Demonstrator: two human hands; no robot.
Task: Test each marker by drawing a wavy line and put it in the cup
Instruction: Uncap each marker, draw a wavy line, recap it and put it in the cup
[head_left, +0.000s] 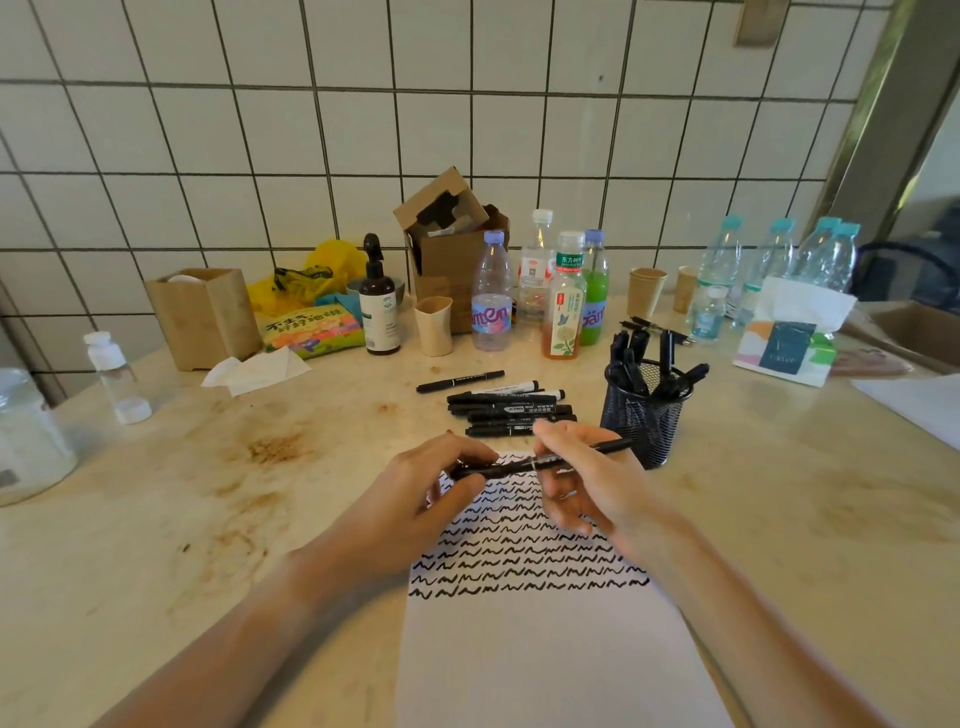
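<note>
— Paper (545, 649) lies nearest, its lower half bare, and rows of black wavy lines fill it up to just beneath the grip.

— What do the hands have?

— One marker (540, 460), held level above the top rows. Left hand (431, 488) pinches its left end, right hand (582, 478) curls round the middle, and the tail pokes out past the right hand toward the mesh cup (644, 410).

— Capped or not?

— I can't tell; the left fingers cover that end.

— How far along?

— Well on, I'd judge. Several markers stand in the cup just right of the grip. A pile of markers (511, 410) waits just beyond it, with a stray marker (460, 381) farther back.
</note>
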